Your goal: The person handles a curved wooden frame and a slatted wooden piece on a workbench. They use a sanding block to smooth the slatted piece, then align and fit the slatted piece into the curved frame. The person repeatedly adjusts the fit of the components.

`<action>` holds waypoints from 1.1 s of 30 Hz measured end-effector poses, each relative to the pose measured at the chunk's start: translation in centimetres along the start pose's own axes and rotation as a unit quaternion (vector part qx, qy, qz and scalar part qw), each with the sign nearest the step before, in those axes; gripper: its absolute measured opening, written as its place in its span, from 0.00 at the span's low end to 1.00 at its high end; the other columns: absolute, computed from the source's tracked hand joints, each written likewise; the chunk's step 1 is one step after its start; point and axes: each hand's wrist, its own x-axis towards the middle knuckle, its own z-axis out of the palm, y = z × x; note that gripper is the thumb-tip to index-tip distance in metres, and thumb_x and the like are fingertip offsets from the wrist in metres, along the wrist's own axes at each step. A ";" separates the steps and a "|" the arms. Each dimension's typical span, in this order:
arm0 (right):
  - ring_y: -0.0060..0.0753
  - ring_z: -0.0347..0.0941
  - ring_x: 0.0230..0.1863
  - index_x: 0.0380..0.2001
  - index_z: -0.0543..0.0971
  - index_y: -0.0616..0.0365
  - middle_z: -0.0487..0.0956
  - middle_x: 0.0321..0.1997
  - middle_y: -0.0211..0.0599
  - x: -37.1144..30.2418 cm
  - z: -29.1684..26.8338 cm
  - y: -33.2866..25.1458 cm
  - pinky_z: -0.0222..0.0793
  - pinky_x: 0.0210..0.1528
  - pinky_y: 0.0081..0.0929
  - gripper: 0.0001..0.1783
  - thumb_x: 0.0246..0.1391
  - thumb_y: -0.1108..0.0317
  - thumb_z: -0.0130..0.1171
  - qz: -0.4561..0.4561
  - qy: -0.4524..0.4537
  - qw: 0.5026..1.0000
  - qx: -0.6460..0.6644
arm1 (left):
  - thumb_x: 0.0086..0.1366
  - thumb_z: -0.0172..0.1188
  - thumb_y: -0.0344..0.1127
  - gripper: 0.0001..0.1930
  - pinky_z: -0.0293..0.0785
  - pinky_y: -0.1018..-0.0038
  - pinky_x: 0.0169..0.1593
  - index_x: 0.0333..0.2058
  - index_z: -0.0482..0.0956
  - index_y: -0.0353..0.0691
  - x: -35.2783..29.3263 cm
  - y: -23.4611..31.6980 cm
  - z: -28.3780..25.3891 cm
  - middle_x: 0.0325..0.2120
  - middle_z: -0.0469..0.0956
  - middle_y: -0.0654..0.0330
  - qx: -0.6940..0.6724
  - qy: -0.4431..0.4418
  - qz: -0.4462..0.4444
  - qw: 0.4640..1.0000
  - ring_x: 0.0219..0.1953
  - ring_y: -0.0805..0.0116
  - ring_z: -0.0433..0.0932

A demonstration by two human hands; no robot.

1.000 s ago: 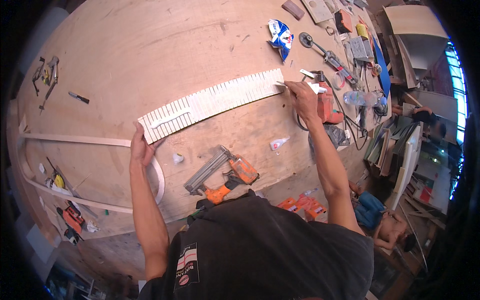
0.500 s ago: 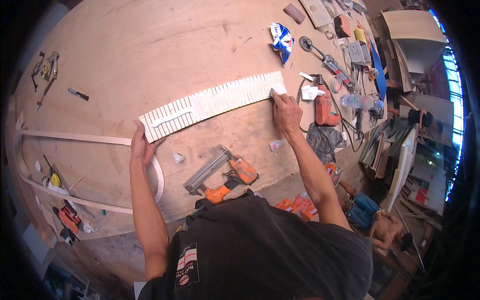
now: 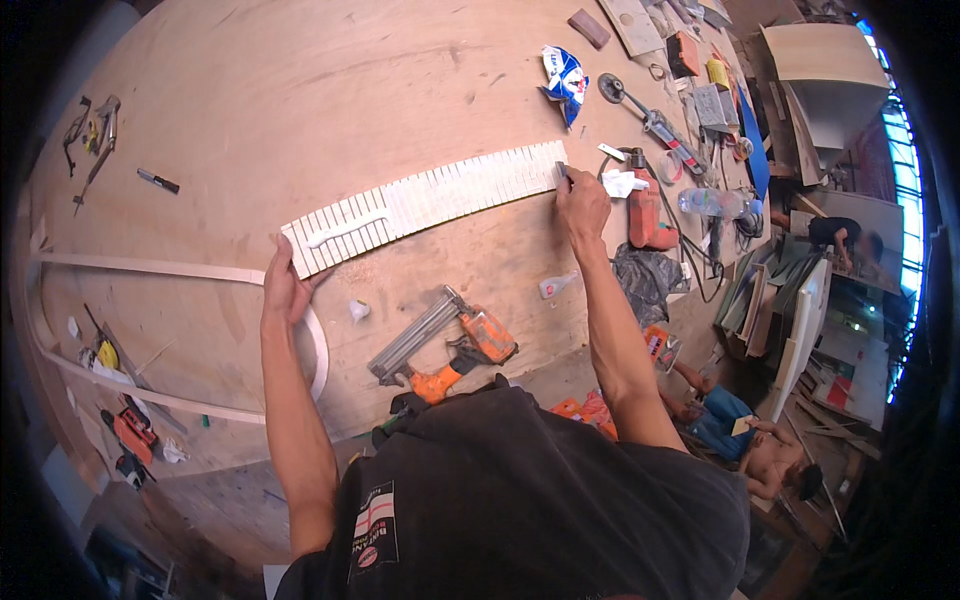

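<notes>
The left hand is part closed on the left end of the strip, its thumb against the end and its fingers passing under the lower edge. The right hand, fingers curled, pinches a small flat piece at the strip's right end; its material is hard to tell.

The strip lies aslant across the middle of the table, left end nearer the person. It is long, pale and gently bowed, its face cut by many narrow crosswise slots. A thick, glossy white bead runs along its left part; further right the surface looks smeared white.

Below the strip, on the scuffed plywood table, lie a small white lump, an orange-and-grey nail gun and a little white bottle with a red mark. At left a thin pale band forms a rounded loop.

To the right are crumpled white paper, a red power tool, a wrinkled black bag and a clear plastic bottle. Beyond the strip sits a creased blue-and-white packet with large printing. The person's dark shirt bears a white-and-red printed patch.
</notes>
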 end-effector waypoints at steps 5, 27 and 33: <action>0.54 0.82 0.38 0.41 0.87 0.55 0.83 0.35 0.51 -2.2 2.0 -2.7 0.77 0.43 0.48 0.13 0.53 0.70 0.62 -0.036 0.006 0.999 -0.013 | 0.81 0.38 0.56 0.33 0.85 0.60 0.57 0.67 0.63 0.31 0.3 -0.2 -0.1 0.62 0.74 0.43 -0.017 -0.004 0.002 1.000 0.59 0.54 0.80; 0.52 0.80 0.35 0.38 0.86 0.53 0.81 0.30 0.46 -0.7 3.9 -7.7 0.78 0.38 0.48 0.10 0.58 0.70 0.57 -0.144 0.019 0.989 0.028 | 0.81 0.36 0.57 0.33 0.79 0.53 0.64 0.69 0.60 0.32 0.5 -0.3 -0.4 0.64 0.71 0.43 -0.024 -0.007 -0.011 1.000 0.63 0.50 0.76; 0.48 0.80 0.36 0.42 0.87 0.54 0.82 0.31 0.43 -4.9 4.2 -14.4 0.77 0.40 0.45 0.11 0.56 0.70 0.60 -0.189 -0.069 0.977 0.072 | 0.81 0.36 0.57 0.34 0.78 0.52 0.64 0.68 0.60 0.30 0.1 0.0 -0.6 0.64 0.71 0.42 -0.029 -0.014 -0.012 0.999 0.63 0.48 0.76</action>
